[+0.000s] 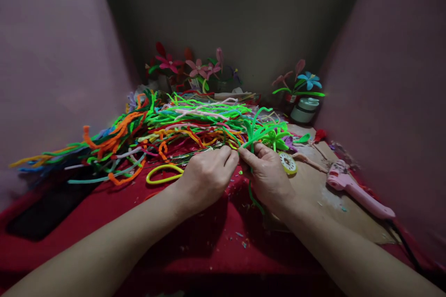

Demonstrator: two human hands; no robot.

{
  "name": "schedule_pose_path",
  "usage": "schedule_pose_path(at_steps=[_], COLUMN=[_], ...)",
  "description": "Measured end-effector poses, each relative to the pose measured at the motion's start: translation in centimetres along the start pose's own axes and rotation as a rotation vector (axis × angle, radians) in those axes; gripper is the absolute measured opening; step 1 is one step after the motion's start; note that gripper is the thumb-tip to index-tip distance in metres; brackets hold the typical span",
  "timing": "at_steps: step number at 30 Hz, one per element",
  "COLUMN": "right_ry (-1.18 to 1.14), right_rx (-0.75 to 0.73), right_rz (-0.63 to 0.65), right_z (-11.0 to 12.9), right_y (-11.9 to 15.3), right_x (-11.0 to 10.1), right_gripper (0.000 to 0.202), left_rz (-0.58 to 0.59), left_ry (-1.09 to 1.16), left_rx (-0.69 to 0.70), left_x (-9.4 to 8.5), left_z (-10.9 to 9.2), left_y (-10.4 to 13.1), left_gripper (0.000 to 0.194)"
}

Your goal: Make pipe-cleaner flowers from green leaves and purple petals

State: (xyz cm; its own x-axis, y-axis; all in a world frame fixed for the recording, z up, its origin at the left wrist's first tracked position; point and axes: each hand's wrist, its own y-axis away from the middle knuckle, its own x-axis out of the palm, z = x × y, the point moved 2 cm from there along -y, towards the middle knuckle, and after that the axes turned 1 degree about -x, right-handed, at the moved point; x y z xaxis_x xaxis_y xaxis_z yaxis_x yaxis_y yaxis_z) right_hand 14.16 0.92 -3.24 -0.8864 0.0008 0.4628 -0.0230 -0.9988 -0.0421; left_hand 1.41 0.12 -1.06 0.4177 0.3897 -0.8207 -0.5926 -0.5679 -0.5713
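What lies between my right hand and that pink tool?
From your right hand: a yellow-rimmed disc, a thin brownish strand and tan cardboard, in the head view.

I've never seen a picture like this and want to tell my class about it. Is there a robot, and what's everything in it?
No robot here, just a person using two bare hands. There's one picture, from a camera worn on the person's head, looking forward and down. That's why the arms reach in from the bottom.

The right hand pinches green fuzzy strips. The left hand is curled close beside it, but I can't tell what it's gripping.

On the red cloth is a heap of colorful fuzzy stems and a yellow loop. To the right, a pink tool, maybe a glue gun, lies on a brown board. Farther back stands a blue flower.
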Motion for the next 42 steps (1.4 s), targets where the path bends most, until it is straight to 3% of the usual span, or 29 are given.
schedule_pose_path(at_steps=[5,9,11,13,16,19,22,24,26,29,31,33,35,38,40,42], right_ry=[0.009,-0.042,-0.051,-0.040,-0.021,-0.016,0.007,0.044,0.104,0.191,0.213,0.214,0.209,0.173,0.128,0.092], right_rx=[-0.002,-0.042,-0.042,-0.034,-0.031,-0.026,-0.016,-0.018,-0.046,-0.115,-0.151,-0.176,-0.181,-0.161,-0.133,-0.108], right_rz=[0.074,0.066,0.069,0.067,0.048,0.005,-0.022,-0.020,-0.005,0.009,0.013,0.036,0.060,0.076,0.074,0.070], right_z=[0.7,1.8,2.0,1.9,1.7,1.6,1.4,1.1,0.7,0.4,0.3,0.4,0.7,1.3,1.7,1.9], right_y=[0.0,0.1,0.1,0.0,-0.2,-0.3,-0.2,0.0,0.1,0.2,0.2,0.2,0.3,0.5,0.7,0.7], right_x=[0.2,0.6,0.8,0.7,0.5,0.2,0.1,0.1,0.0,-0.1,-0.1,-0.1,0.0,0.2,0.4,0.5], right_gripper=[0.019,0.021,0.021,0.021,0.024,0.027,0.026,0.023,0.020,0.016,0.015,0.012,0.010,0.012,0.016,0.018], left_rz=[0.222,0.347,0.365,0.394,0.439,0.310,0.088,-0.001,-0.063,-0.092,-0.082,-0.057,0.023,0.252,0.360,0.406], left_ry=[1.044,1.916,2.141,2.160,1.934,1.385,0.681,0.326,0.101,-0.048,-0.002,0.212,0.603,1.327,1.678,1.865], left_rx=[-0.463,-0.705,-0.752,-0.739,-0.705,-0.594,-0.355,-0.178,-0.058,0.001,-0.016,-0.114,-0.334,-0.750,-0.917,-0.995], left_x=[-0.1,0.6,0.9,0.9,0.6,0.0,-0.5,-0.3,0.0,0.2,-0.1,-0.6,-0.9,-1.0,-1.1,-1.2], left_z=[0.8,0.0,-0.4,-0.5,-0.1,0.6,0.8,0.5,0.3,0.0,-0.1,-0.2,-0.2,-0.4,-0.6,-0.5], left_y=[-0.6,-0.4,-0.3,-0.4,-0.6,-0.8,-0.7,-0.4,-0.1,0.1,0.0,-0.2,-0.5,-0.7,-0.9,-1.1], left_gripper=[0.017,0.016,0.019,0.021,0.019,0.013,0.022,0.019,0.015,0.020,0.022,0.018,0.013,0.009,0.009,0.012])
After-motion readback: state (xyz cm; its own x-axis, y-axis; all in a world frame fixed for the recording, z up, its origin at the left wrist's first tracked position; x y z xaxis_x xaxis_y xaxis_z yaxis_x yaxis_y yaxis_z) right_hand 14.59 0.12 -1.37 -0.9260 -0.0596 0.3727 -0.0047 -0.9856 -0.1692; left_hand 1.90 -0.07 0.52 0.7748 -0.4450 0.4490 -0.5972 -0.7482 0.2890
